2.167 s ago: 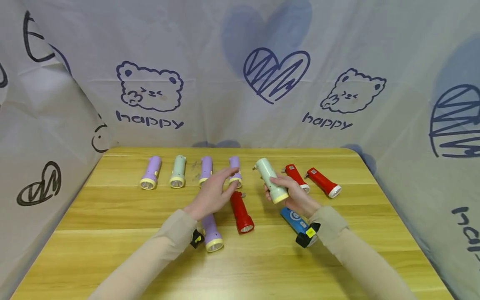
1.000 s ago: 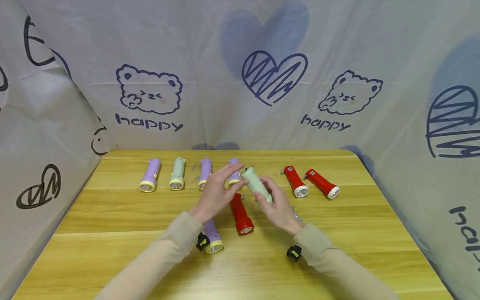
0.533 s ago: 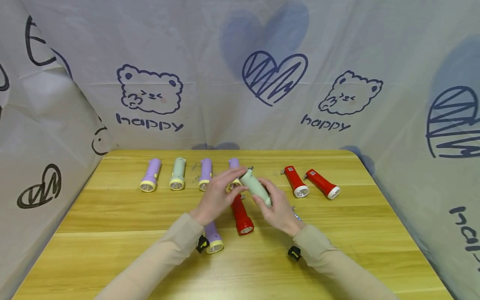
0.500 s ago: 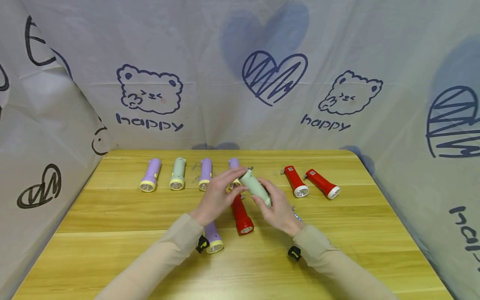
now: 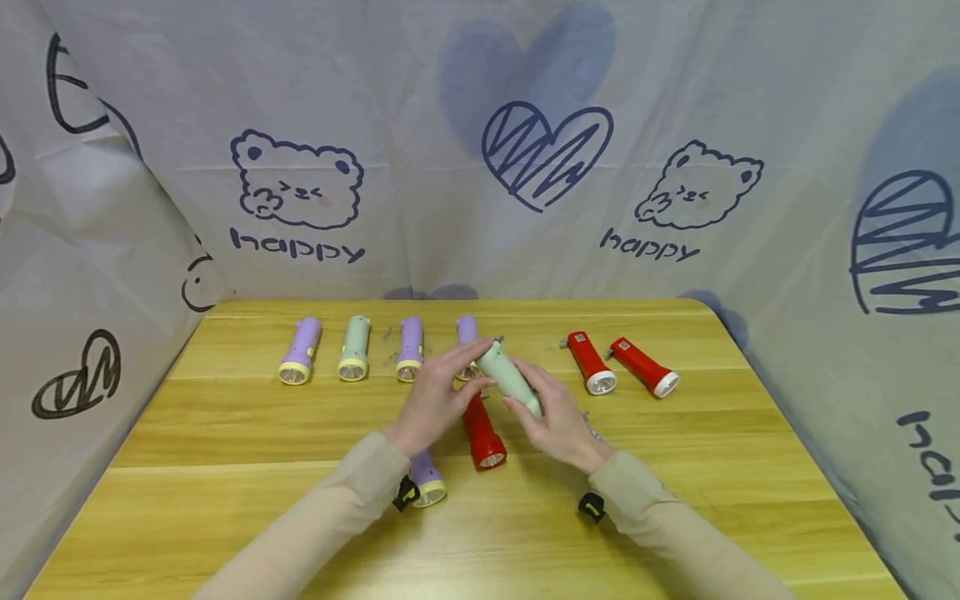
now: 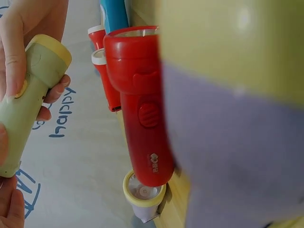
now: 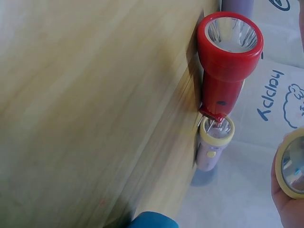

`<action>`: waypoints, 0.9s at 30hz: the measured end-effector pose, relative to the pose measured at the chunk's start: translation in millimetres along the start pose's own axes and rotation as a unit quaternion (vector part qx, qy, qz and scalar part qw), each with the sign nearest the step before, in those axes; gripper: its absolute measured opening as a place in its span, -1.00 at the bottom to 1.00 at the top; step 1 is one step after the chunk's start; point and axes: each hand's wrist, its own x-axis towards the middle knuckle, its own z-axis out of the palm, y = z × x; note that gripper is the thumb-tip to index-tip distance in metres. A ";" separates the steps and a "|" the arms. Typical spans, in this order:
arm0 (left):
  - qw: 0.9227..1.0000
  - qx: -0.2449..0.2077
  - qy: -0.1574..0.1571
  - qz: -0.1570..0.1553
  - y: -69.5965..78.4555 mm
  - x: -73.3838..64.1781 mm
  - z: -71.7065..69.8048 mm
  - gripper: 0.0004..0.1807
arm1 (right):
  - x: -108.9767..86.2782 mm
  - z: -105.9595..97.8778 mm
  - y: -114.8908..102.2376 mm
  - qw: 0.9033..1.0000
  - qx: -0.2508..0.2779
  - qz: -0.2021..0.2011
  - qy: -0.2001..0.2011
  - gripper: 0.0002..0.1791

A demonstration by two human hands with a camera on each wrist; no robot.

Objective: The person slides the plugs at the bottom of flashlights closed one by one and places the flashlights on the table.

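A pale green flashlight (image 5: 510,382) with a yellow head is held up over the table, tail toward the back left. My right hand (image 5: 558,421) grips it round the body near the head; in the left wrist view the thumb (image 6: 16,71) lies on the yellow switch. At the tail, my left hand (image 5: 435,400) pinches the end between thumb and fingers, beside a small grey prong. The lens (image 7: 294,164) shows at the right wrist view's edge. Below lie a red flashlight (image 5: 483,433) and a purple flashlight (image 5: 425,475), the latter partly hidden by the left wrist.
Along the back of the wooden table (image 5: 225,500) lie several purple and green flashlights, such as the green one (image 5: 355,346) at left. Two red flashlights with white rims (image 5: 591,362) lie at back right. A blue flashlight (image 7: 152,221) is mostly hidden under the right forearm.
My right hand has brought the green flashlight left and turned its head down out of sight. My left hand, earlier apart from it, has come onto its tail. Little moves in the last half second.
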 end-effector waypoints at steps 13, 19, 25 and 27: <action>0.999 -0.030 0.005 -0.043 -0.6 -5.9 3.8 -0.40 | -2.6 2.5 -1.8 1.000 0.009 0.012 -0.020 -0.38; 0.997 -0.034 0.020 -0.069 1.7 -6.0 5.1 -0.41 | -2.1 3.8 -4.0 0.999 0.016 0.020 -0.026 -0.36; 0.997 -0.027 0.030 -0.072 1.9 -7.1 7.6 -0.41 | -1.9 6.2 -4.4 0.999 0.021 0.025 -0.022 -0.37; 0.997 -0.026 0.031 -0.068 1.1 -7.5 8.7 -0.42 | -2.1 6.6 -4.3 0.999 0.020 0.027 -0.023 -0.37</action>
